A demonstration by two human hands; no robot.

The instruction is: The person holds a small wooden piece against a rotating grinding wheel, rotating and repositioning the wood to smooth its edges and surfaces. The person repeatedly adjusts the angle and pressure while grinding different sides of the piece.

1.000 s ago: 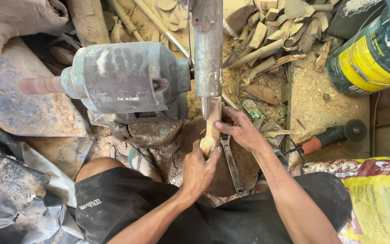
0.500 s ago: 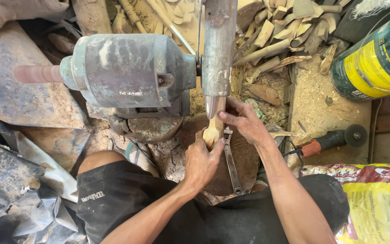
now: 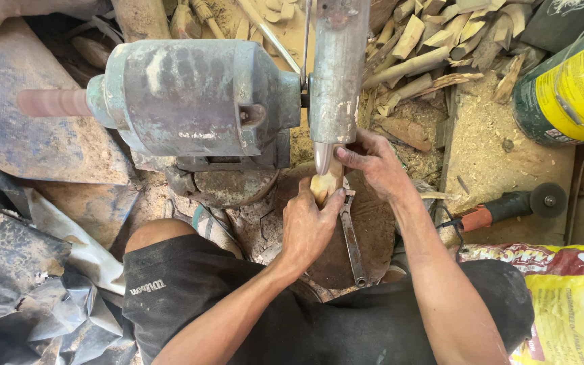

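Observation:
A small pale wooden piece (image 3: 324, 184) is pressed up against the spinning wheel under the grey metal guard (image 3: 338, 74) of a bench grinder (image 3: 190, 98). My left hand (image 3: 307, 224) grips the piece's near end from below. My right hand (image 3: 371, 164) holds its far end from the right, fingers close to the guard's lower edge. A round wooden block (image 3: 373, 230) lies under both hands, with a flat metal tool (image 3: 351, 243) resting on it.
Wood offcuts (image 3: 434, 40) and sawdust lie at the top right. A green and yellow can (image 3: 569, 84) stands far right. An angle grinder (image 3: 508, 206) lies right of my arm. A printed sack (image 3: 569, 297) is bottom right, dark sheeting (image 3: 15, 270) bottom left.
The view has shifted slightly closer. Both hands have stayed on the wooden piece against the wheel, with the left hand a little further up toward the guard.

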